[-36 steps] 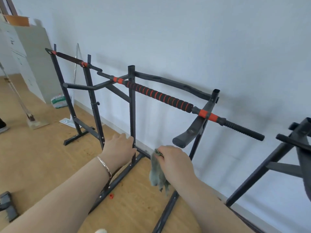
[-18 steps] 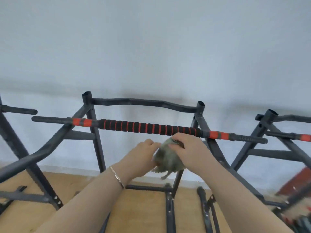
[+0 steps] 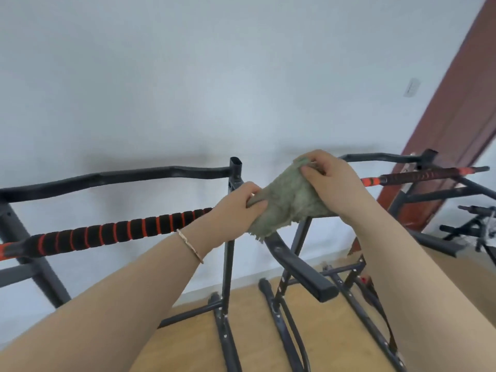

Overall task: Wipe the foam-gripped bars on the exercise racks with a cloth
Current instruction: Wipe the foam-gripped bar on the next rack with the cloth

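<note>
Fuzzy green cloth (image 3: 288,204), ribbed foam bar (image 3: 112,234), matt black metal rack (image 3: 228,264).

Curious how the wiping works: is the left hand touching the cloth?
Touching: the head view shows the left hand pinching the cloth at its left edge.

Two racks stand side by side on the floor (image 3: 255,334), along the wall (image 3: 188,76) behind them. On the left rack (image 3: 228,264), the foam-gripped bar (image 3: 112,233) runs from the left edge towards the middle, where its end is hidden behind the left hand (image 3: 236,208). A rear crossbar (image 3: 120,178) lies above and behind it. The cloth (image 3: 287,202) hangs between the hands, the left hand gripping its left end and the right hand (image 3: 332,183) pinching its upper right corner. Below the cloth, an arm pad (image 3: 300,267) juts forward. Right of the hands, the right rack's bar (image 3: 418,174) reaches towards a door frame (image 3: 456,116).
</note>
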The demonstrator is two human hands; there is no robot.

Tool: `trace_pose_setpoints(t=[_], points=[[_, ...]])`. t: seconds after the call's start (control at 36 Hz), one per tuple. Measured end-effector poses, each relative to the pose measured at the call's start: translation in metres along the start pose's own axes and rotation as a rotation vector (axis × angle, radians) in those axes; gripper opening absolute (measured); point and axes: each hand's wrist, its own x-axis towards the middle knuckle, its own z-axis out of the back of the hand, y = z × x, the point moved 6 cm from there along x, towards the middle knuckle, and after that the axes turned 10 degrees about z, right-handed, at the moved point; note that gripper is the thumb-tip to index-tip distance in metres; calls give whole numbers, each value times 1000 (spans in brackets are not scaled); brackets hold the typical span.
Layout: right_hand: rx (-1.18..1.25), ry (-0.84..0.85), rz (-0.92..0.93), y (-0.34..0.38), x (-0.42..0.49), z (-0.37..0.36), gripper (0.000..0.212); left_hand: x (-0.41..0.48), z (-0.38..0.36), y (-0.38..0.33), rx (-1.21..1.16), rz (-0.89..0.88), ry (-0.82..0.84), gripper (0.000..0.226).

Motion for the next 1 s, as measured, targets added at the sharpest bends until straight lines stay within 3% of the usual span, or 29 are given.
trace_pose_setpoints(t=[0.14,0.28,0.53,0.81,0.86,0.92,1.0], points=[[381,-180,-186,-66,-17,16,29,40,-4,-16,-43,-9,26,20],[583,-292,-373,-136,-42,9,31,99,-19,-37,42,-30,1,36],[591,-295,-665,-217,-54,-19,19,190,-88,-76,364,-207,-39,42],[536,-304,-679,-257,-39,-12,12,235,-136,-90,513,-344,-136,34],[482,-265,-688,-265,-36,-14,20,241,-141,-86,561,-333,-134,36],[257,-194,-637,-271,-33,-13,38,242,-142,-78,657,-315,-143,42],[-318,-184,-205,-263,-16,-2,56,230,-135,-59,849,-290,-163,44]])
